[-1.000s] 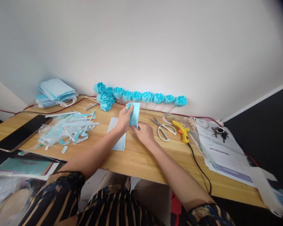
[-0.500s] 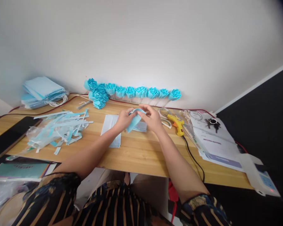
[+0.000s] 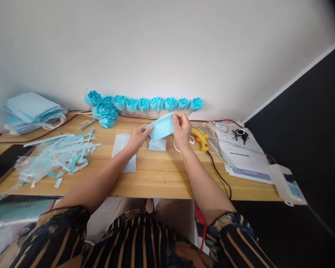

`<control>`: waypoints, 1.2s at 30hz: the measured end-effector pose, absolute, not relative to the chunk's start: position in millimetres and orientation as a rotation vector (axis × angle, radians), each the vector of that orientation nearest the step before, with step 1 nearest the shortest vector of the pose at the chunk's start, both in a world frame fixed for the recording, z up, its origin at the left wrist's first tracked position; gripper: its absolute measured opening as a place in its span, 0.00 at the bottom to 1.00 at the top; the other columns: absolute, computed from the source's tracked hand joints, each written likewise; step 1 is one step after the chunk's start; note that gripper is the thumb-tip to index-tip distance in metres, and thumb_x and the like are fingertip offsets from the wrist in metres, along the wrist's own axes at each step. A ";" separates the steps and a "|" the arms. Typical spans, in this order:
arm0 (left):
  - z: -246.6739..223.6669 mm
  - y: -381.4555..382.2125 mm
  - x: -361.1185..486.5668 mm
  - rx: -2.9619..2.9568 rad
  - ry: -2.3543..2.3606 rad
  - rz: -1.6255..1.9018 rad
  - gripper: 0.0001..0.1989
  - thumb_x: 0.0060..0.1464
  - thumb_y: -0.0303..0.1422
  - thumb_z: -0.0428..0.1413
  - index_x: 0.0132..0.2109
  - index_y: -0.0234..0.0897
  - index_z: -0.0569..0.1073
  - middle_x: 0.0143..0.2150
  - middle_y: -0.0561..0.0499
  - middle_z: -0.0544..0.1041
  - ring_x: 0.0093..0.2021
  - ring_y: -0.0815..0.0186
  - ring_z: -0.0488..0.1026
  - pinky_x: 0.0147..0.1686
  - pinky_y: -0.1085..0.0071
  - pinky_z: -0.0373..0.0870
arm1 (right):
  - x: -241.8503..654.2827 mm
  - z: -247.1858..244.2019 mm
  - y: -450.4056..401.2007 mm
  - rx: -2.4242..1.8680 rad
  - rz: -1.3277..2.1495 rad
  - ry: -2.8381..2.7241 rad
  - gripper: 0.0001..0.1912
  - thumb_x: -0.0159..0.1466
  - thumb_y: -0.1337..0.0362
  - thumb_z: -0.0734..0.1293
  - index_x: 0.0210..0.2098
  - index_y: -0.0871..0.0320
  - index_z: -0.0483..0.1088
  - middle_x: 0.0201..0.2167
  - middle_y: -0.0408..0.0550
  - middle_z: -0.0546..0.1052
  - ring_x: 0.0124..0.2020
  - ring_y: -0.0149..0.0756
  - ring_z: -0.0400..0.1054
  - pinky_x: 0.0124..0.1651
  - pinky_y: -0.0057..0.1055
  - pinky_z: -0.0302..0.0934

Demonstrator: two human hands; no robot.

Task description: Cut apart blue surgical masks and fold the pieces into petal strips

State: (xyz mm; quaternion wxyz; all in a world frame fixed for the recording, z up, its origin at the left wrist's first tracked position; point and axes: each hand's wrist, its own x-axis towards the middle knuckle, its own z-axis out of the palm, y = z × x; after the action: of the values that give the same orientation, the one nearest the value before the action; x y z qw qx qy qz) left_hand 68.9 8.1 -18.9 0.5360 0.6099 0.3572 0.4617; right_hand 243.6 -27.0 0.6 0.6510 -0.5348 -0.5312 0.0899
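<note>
A light blue fabric piece [image 3: 162,127] is stretched between my two hands above the table, tilted up to the right. My left hand [image 3: 139,138] pinches its left end between thumb and fingers. At the upper right corner, my right hand [image 3: 182,129] grips it with the thumb in front. Just below the piece lies a small stack of folded blue pieces [image 3: 157,145]. A flat pale blue sheet stack [image 3: 124,152] rests under and beside my left forearm. Behind my right hand is a roll of tape [image 3: 177,144], partly hidden.
Blue fabric flowers [image 3: 156,104] line the wall. Cut strips [image 3: 64,152], a phone [image 3: 5,163] and a mask pile [image 3: 33,111] lie left. A yellow glue gun [image 3: 202,140], papers [image 3: 240,152], keys [image 3: 241,134] and a power strip [image 3: 287,184] are right.
My hands have moved apart, and the blue piece, curled between them before, is now spread flat. The view has shifted, so the table's objects appear further left.
</note>
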 end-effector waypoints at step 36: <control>8.6 3.4 53.2 1.775 0.660 0.983 0.17 0.46 0.41 0.65 0.39 0.33 0.80 0.39 0.48 0.81 0.45 0.58 0.75 0.47 0.68 0.67 | 212.8 7.6 -44.2 -1.180 0.001 -1.677 0.11 0.68 0.58 0.63 0.33 0.52 0.74 0.34 0.47 0.77 0.40 0.39 0.70 0.49 0.37 0.62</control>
State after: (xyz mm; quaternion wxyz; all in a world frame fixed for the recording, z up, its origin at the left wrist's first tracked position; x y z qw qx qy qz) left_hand 53.2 3.4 8.6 0.4830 0.7284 0.2710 0.4034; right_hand 212.8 -44.2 7.6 0.5190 -0.4921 -0.6990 0.0004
